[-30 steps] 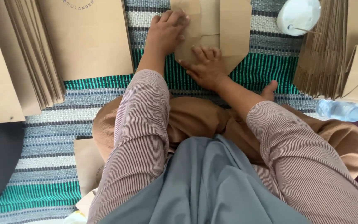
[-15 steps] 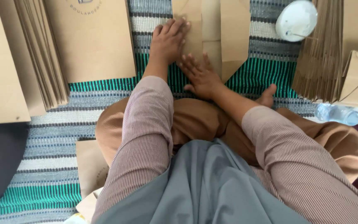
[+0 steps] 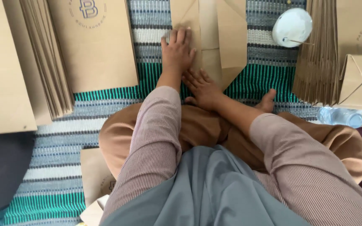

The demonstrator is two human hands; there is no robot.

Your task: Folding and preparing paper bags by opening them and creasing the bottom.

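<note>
**Folded paper bag pressed flat under both hands**

Folded brown paper bag (image 3: 214,37) lies on the striped woven mat (image 3: 269,71), directly ahead of the seated person's crossed legs. The left hand (image 3: 177,50) rests on the bag's left flap, fingers spread and palm down, pinching nothing. The right hand (image 3: 204,88) lies just below it at the bag's near pointed end, fingers likewise spread flat and close to the left wrist.

Judgement on the step: the crease appears to be under pressure. It would be done well by keeping the upper palm weighted as an anchor while the lower hand runs along the fold line, edges aligned before full pressure goes on, so the flap does not skew.

Beside the grip: to its left, a printed flat bag (image 3: 95,46) and a fanned stack of bags (image 3: 49,58); to its right, a white round lid (image 3: 292,26), another bag stack (image 3: 317,54) and a plastic bottle (image 3: 340,117).

Not verifiable: the bag's top is cut off by the frame edge; the fold under the palms is hidden; whether the right fingertips lie on paper or mat cannot be told.
</note>
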